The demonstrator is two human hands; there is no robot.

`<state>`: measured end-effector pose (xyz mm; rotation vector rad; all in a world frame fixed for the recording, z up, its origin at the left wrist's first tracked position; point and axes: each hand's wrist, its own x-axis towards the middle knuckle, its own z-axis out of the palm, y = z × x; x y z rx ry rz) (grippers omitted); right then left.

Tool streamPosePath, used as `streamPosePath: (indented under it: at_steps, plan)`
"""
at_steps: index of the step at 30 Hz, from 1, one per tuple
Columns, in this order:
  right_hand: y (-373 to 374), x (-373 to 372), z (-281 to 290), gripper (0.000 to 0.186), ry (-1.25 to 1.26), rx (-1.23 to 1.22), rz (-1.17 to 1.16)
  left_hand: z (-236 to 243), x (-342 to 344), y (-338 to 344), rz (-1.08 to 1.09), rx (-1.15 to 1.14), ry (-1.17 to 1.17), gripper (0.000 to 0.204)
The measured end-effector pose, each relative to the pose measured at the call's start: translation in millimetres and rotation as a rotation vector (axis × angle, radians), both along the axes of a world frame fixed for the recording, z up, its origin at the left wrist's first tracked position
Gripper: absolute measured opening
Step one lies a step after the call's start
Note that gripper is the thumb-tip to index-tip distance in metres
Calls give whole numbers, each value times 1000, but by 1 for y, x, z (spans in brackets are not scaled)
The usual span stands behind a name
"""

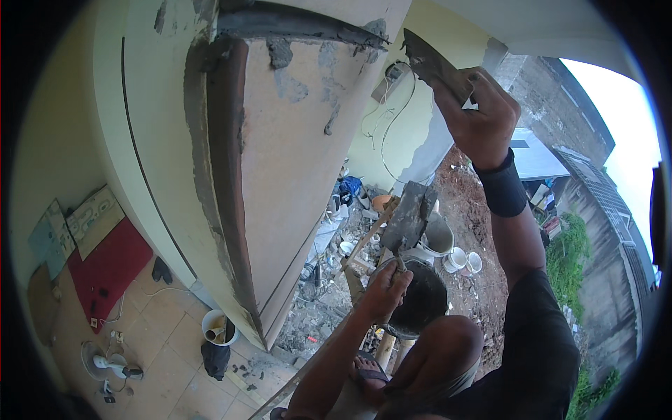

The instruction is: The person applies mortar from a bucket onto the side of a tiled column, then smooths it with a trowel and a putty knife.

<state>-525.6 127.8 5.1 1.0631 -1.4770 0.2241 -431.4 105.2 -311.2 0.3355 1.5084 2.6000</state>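
Note:
My right hand (486, 112) is raised at the upper right, gripping a grey steel trowel blade (427, 59) whose tip is just beside the end of a wet grey mortar strip (301, 24) along the top of a pale wall panel (301, 140). My left hand (388, 283) is lower, closed on the handle of a second trowel (409, 217) with grey mortar on its flat blade. A black bucket (423, 297) sits just right of that hand, beside my bent knee (451, 350). A dark vertical edge (227, 182) runs down the panel's left side.
I am perched high on a wooden support (374, 238). Below are rubble (308, 287), white buckets (455, 259), bare soil (469, 203) and weeds (567, 259). On the tiled floor (168, 315) at left lie a red board (105, 273), a fan (108, 367) and another bucket (217, 322). A cable (392, 161) hangs on the yellow wall.

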Motion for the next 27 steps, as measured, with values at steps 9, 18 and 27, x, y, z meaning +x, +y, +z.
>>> streamPosePath:
  at_steps: [9,18,27]
  plan:
    - [108,3,-43,42,-1546,185,234,20,12,-36,-227,241,24,32]
    - [124,-14,-97,35,-1636,73,236,26,18,-40,-411,550,-68,37]
    - [156,-25,-105,27,-1555,-16,132,10,5,-36,-425,612,-50,37]
